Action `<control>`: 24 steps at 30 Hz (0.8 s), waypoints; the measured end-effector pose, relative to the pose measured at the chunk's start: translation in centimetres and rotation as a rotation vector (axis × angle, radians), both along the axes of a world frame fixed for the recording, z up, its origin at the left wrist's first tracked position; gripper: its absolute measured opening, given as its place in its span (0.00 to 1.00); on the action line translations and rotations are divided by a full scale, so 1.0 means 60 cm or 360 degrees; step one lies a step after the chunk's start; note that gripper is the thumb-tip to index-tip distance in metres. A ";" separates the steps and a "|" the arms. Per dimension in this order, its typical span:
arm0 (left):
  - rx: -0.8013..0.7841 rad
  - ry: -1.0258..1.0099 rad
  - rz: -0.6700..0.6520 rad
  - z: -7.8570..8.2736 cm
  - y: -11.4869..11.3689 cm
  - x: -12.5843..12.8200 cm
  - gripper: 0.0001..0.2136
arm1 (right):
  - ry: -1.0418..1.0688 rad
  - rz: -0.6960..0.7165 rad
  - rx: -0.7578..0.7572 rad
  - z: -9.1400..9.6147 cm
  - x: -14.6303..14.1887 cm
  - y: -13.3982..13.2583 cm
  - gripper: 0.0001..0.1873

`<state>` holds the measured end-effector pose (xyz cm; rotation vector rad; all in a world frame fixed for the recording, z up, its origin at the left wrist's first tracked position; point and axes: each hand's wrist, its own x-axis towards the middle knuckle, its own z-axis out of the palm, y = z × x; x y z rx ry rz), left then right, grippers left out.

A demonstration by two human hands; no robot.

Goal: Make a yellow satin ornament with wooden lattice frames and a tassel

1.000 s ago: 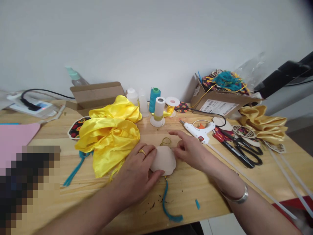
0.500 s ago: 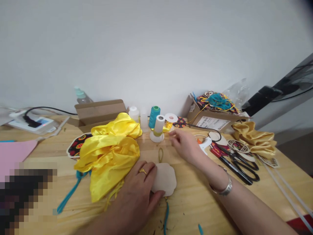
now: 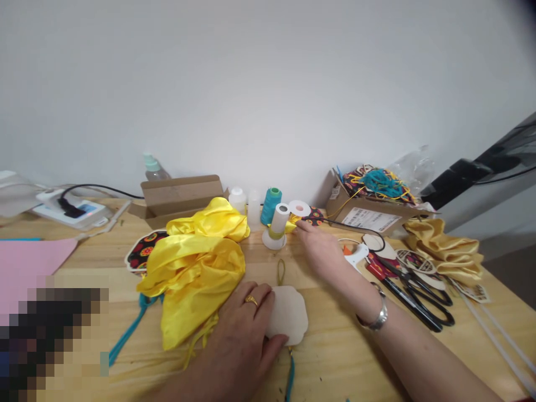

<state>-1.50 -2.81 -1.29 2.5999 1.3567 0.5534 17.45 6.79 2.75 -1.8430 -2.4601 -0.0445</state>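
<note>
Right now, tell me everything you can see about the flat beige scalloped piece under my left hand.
The scalloped piece is a flat, pale beige cut-out with a wavy, lobed edge; it looks like thin wood or card. It lies flat on the wooden table. The left hand rests on its left side, covering part of it. A yellow cord loop sticks out beyond its far edge, and a teal cord shows at its near edge.
</note>
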 end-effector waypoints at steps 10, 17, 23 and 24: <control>-0.0134 -0.0312 0.0165 -0.016 -0.002 -0.011 0.28 | 0.1639 -0.0067 -0.0276 0.051 0.047 -0.074 0.05; -0.1021 -0.1448 0.0115 -0.001 0.015 -0.014 0.35 | 0.2484 -0.0010 -0.1339 0.008 0.021 -0.097 0.13; -0.1738 -0.2116 -0.0068 0.005 0.026 -0.009 0.32 | 0.2652 0.0125 -0.1559 -0.012 0.009 -0.104 0.14; -0.1807 -0.2123 -0.0060 0.007 0.026 -0.008 0.30 | 0.2656 0.0129 -0.1543 -0.013 0.007 -0.105 0.14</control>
